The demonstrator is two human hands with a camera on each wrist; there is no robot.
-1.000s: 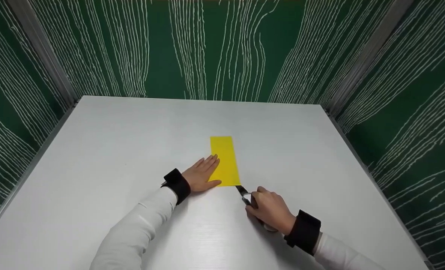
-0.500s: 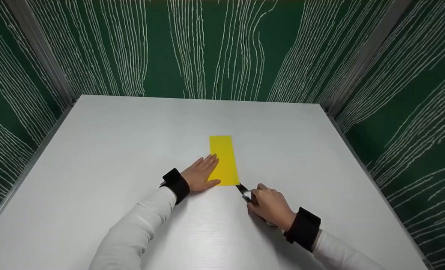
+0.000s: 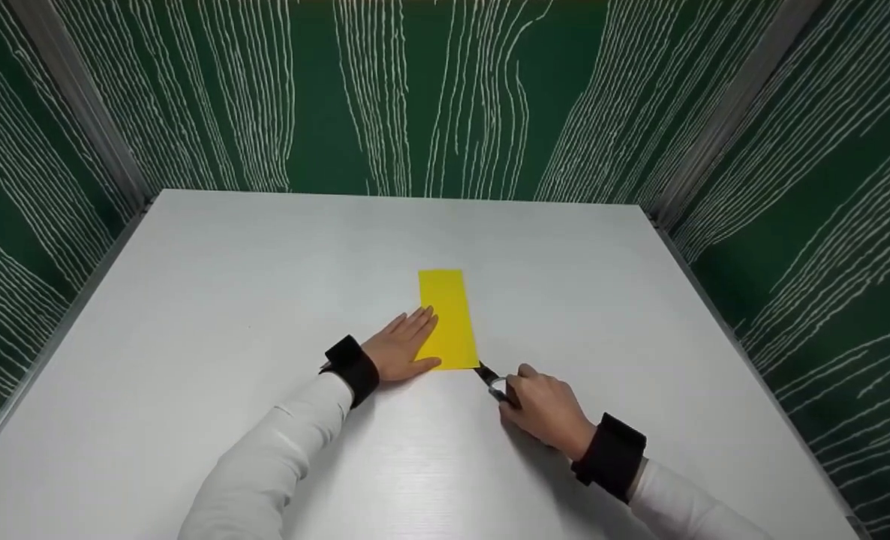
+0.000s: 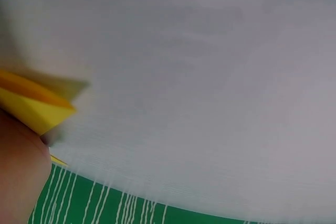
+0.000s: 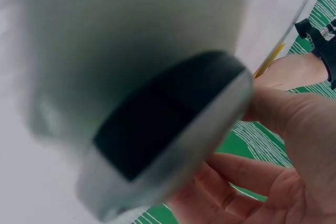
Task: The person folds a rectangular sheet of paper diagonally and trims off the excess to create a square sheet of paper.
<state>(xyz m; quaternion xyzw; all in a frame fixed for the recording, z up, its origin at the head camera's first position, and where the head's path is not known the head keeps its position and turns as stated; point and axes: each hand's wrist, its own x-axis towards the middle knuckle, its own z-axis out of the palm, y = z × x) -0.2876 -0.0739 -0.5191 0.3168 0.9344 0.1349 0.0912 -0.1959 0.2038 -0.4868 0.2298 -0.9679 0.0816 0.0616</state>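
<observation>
In the head view a folded sheet of yellow paper (image 3: 449,319) lies on the white table. My left hand (image 3: 398,352) rests with straight fingers on its left part, the thumb along the near edge. My right hand (image 3: 546,409) grips what looks like a utility knife (image 3: 488,373); its dark, narrow blade meets the paper's near right corner. How far the blade reaches inside the fold cannot be made out. In the right wrist view the grey-and-black handle (image 5: 173,119) sits between thumb and fingers. The left wrist view catches the paper's layers (image 4: 39,106) standing slightly apart.
Around the paper spreads the white tabletop (image 3: 280,255). Green walls with white wavy lines (image 3: 475,97) rise along the back and both sides. Grey posts (image 3: 738,112) stand at the back corners. Each wrist wears a black band (image 3: 610,457).
My right hand has shifted slightly right and away from me, and the blade sits a little farther along the paper's corner. My left hand stays put on the paper.
</observation>
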